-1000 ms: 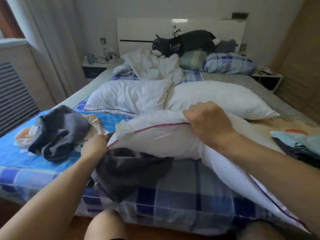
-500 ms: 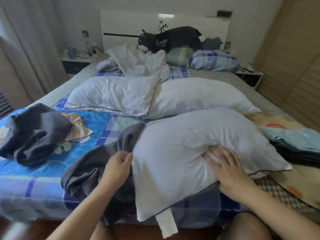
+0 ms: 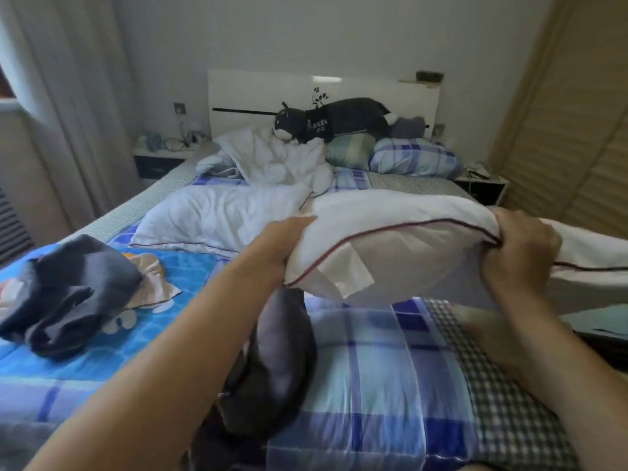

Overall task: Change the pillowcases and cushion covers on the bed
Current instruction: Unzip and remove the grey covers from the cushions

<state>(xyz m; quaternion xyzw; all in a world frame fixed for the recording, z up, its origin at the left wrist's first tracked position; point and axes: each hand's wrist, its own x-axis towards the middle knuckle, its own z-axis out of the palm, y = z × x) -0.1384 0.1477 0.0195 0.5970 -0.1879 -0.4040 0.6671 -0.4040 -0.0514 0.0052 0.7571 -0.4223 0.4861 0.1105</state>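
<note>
Head view: left hand (image 3: pixel 289 239) and right hand (image 3: pixel 520 246) grip white pillow (image 3: pixel 407 253) (red-piped).

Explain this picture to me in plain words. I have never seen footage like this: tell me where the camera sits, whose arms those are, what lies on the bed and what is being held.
The camera is worn on a person's head and looks forward and down, so the two bare arms reaching in from below are that person's own. There is no machine. The left hand and the right hand grip the two ends of a bare white pillow with dark red piping, holding it lifted above the bed. A dark grey pillowcase lies below it, under the left forearm. Another dark grey cloth heap lies at the left. Behind are more white pillows, a plaid pillow and a black plush cat by the headboard.
</note>
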